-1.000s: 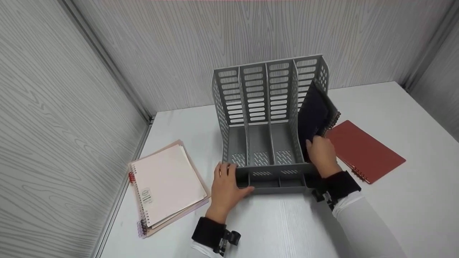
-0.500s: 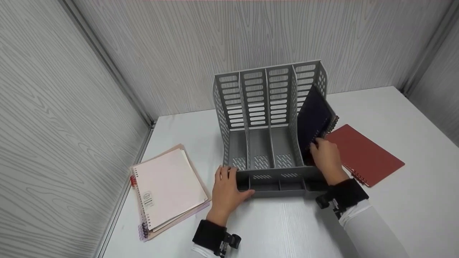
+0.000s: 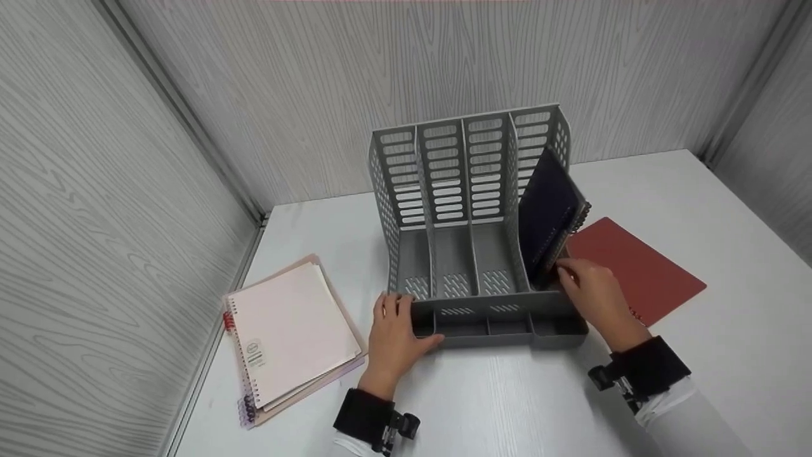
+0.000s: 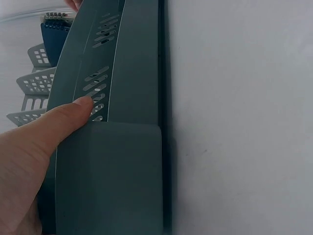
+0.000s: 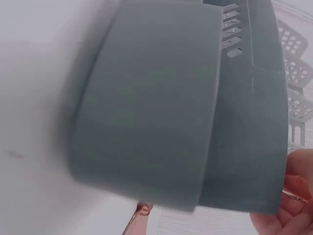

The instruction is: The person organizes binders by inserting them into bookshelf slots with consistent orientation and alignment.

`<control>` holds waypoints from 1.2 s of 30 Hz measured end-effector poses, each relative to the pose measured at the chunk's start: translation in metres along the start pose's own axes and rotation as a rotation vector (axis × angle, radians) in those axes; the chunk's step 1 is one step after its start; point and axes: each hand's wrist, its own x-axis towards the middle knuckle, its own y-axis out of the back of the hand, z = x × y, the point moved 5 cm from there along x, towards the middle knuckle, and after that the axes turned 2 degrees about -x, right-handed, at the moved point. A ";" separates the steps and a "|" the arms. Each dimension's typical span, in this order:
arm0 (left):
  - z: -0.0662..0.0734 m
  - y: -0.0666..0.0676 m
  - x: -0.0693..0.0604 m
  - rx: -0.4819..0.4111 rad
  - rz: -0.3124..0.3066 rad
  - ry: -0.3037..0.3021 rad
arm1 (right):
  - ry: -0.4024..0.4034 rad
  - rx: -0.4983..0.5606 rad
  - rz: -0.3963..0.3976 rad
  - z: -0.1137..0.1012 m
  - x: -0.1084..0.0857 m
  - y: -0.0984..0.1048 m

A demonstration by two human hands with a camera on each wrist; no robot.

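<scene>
A grey desk file organizer [image 3: 453,260] with upright dividers stands on the table, with a low front tray. My left hand [image 3: 392,343] grips its front left corner, the thumb lying along the tray in the left wrist view. Dark blue spiral notebooks [image 3: 547,209] lean in its rightmost slot, coils toward me. Low beside them, my right hand [image 3: 599,298] has its thumb and fingers curled about the front edge of the right side wall. In the right wrist view, the organizer's wall partly hides that hand [image 5: 298,196].
To the right a red notebook [image 3: 641,270] lies flat, partly behind the right hand. A pile of pale pink and beige spiral notebooks [image 3: 295,336] lies at the left. Wood-grain panels [image 3: 304,95] enclose the table [image 3: 495,406] at the back and sides.
My right hand has slid off the blue notebooks' lower coil edge, moving right and slightly down to the slot's outer side. The notebooks stay leaning in the slot. My left hand keeps its place.
</scene>
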 end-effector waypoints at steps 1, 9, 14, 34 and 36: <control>0.000 0.000 0.000 0.001 -0.004 0.003 | 0.010 -0.002 0.001 0.000 -0.001 0.000; -0.003 0.000 0.001 0.005 0.021 -0.010 | 0.009 0.014 0.061 -0.001 -0.009 -0.005; -0.003 0.001 -0.001 -0.010 0.046 -0.024 | -0.003 0.030 0.089 -0.002 -0.011 -0.008; -0.003 -0.002 0.002 -0.043 0.026 -0.005 | -0.242 -0.083 -0.188 0.078 -0.017 0.003; -0.003 -0.002 0.001 -0.046 0.023 -0.004 | -0.245 -0.127 -0.253 0.085 -0.021 0.000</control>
